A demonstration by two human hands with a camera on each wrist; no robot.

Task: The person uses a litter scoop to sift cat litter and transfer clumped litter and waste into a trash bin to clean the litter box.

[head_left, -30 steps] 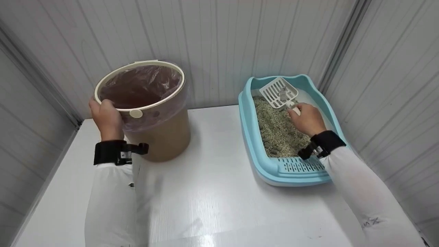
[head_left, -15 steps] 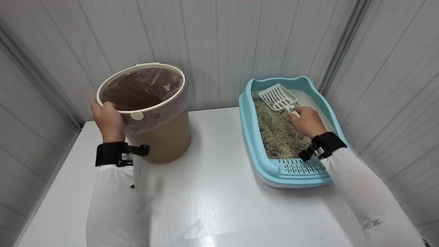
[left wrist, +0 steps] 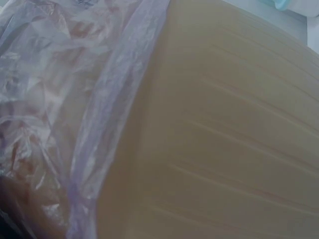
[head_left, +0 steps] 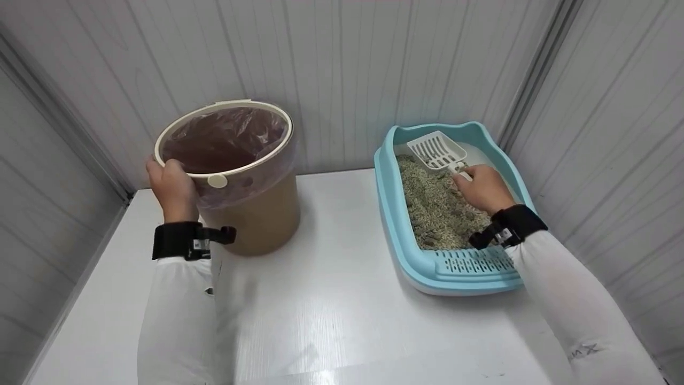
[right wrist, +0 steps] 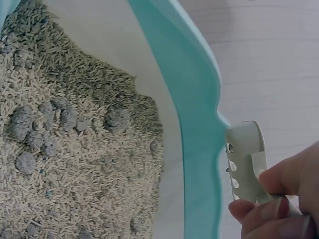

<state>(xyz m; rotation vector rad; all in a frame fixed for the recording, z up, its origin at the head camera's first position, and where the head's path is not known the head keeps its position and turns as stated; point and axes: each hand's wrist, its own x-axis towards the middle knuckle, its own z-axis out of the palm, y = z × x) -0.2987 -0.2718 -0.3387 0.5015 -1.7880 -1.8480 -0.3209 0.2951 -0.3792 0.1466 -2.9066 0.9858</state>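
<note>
So the left hand (head_left: 173, 188) is gripping the rim of the tan trash bin (head_left: 251, 214), fingers curled over the edge on its left side; the bin has a clear plastic liner (head_left: 224, 140) and stands far left on the white table (head_left: 331, 321). The right hand (head_left: 481, 187) is wrapped around the handle of a white slotted litter scoop (head_left: 435, 151), held at the far end of the blue litter box (head_left: 390, 214) on the right. The litter (head_left: 433, 206) is pale pellets with grey clumps (right wrist: 117, 118).

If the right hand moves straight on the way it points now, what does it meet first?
Probably the back wall of the blue litter tray: the right hand holds the white scoop pointing there. Depth is unclear.
</note>
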